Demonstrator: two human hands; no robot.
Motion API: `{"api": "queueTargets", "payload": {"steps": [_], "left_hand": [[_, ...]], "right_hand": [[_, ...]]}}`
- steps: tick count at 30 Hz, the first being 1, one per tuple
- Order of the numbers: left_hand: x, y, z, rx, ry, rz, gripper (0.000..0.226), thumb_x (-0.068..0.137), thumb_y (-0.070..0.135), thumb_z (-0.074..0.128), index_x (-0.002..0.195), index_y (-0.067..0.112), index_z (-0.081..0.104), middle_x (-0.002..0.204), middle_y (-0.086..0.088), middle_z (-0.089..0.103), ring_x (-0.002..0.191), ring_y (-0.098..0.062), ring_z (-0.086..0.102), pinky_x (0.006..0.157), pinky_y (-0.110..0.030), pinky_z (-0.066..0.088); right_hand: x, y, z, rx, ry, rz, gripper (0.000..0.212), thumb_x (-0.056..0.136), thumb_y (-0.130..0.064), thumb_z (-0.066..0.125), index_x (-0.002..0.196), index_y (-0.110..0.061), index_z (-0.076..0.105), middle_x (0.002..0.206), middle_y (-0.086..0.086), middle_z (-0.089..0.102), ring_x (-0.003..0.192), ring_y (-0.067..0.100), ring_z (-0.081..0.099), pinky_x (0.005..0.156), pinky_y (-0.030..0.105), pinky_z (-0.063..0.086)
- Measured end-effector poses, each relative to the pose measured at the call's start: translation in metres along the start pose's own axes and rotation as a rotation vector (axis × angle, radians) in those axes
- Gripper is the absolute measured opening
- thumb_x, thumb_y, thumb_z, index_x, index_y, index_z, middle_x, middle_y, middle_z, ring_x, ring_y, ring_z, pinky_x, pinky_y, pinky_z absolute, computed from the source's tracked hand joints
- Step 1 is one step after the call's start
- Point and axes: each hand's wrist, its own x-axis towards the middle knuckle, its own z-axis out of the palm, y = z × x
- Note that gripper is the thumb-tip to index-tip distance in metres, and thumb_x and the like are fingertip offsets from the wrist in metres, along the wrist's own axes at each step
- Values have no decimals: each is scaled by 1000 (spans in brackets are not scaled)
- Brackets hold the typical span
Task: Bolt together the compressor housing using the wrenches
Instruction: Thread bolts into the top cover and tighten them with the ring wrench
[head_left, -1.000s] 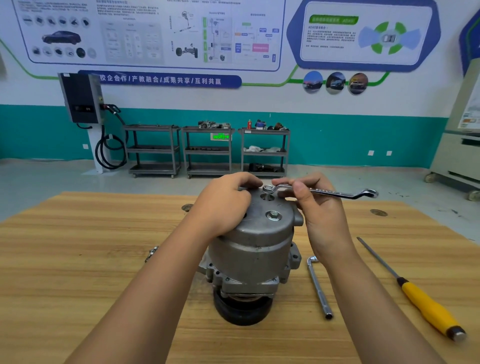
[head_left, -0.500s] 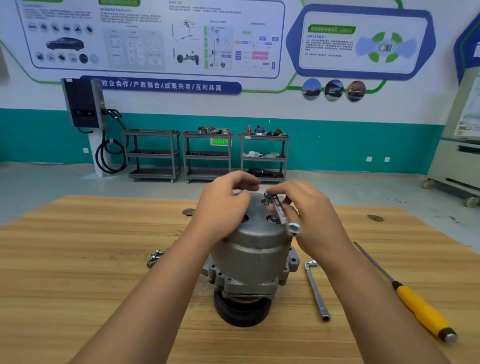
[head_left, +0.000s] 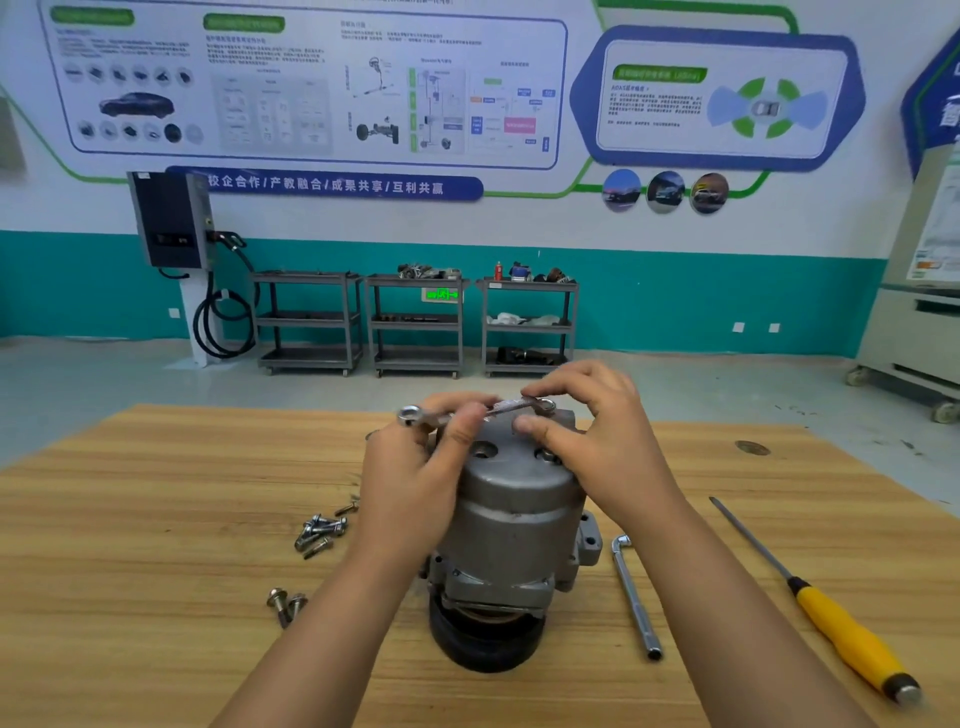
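A grey metal compressor housing stands upright on its black pulley in the middle of the wooden table. A silver ring wrench lies across the housing's top, its free ring end sticking out to the left and its other ring end sitting at the far right of the top. My left hand grips the wrench shaft with thumb and fingers. My right hand pinches the wrench near its right ring end. Two holes show on the housing top between my hands.
A pile of loose bolts lies left of the housing, and two more bolts sit nearer to me. An L-shaped socket wrench lies right of the housing. A yellow-handled screwdriver lies further right. Shelving carts stand by the far wall.
The wrench has swung round from pointing right, through pointing toward me, to pointing left. My left hand has shifted from the housing top onto the wrench shaft. The view has tilted down.
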Motion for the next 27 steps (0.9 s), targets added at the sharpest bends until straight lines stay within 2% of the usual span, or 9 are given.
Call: {"api": "queueTargets", "payload": {"steps": [2,5,8,10,12,16,21,24,27], "left_hand": [[6,2,1,3,67,-106,30,86,51,46,85,33,70,84,19,71,78,5,64,64,-13,50],[23,7,2,64,142,-325,41,96,44,42,72,28,71,72,20,70,67,4,63,56,-18,47],[43,8,-1,63,109,-538,40,99,38,39,79,18,68,65,12,71,67,-4,63,51,-24,42],[55,4,-5,60,46,-627,31,99,37,41,93,11,57,73,7,71,74,-10,62,52,-25,39],[64,1,-9,53,-7,-685,24,97,37,47,93,14,54,76,3,69,77,-13,61,54,-26,39],[84,-2,-5,107,-60,-741,25,92,31,59,96,7,62,66,6,69,71,-9,61,69,-32,36],[101,-2,7,166,-98,-760,27,87,31,65,94,5,65,94,-7,73,73,-11,64,83,-38,41],[109,-4,12,199,-109,-716,23,87,31,65,79,10,60,94,-9,72,86,-18,67,78,-35,43],[115,-5,19,204,-130,-685,19,90,24,63,89,5,60,87,-9,71,66,-10,66,67,-27,48]], "right_hand": [[-2,4,3,110,-52,154,34,79,-30,72,106,-37,54,118,-14,48,116,4,40,94,22,30],[-3,7,9,310,-116,325,44,80,-27,72,118,-30,50,120,-13,52,116,5,47,94,24,39],[-3,8,12,338,-113,334,34,81,-22,71,110,-29,55,113,-11,59,109,8,56,96,32,46],[-3,9,12,361,-103,341,26,80,-20,70,100,-31,57,106,-10,62,101,10,60,93,35,49],[-3,11,13,382,-95,356,22,80,-19,69,96,-29,57,103,-6,63,98,13,61,90,37,50],[-5,12,14,428,-83,333,21,81,-17,68,95,-28,57,100,-7,63,96,11,61,87,35,51],[-7,11,14,429,-93,274,16,84,-15,65,88,-29,58,91,-12,64,90,7,61,83,32,50],[-7,12,13,398,-90,295,10,85,-18,64,88,-25,56,89,-7,63,87,13,61,80,37,49],[-8,12,13,375,-95,304,10,85,-22,63,88,-25,54,91,0,63,90,21,61,79,41,49]]}}
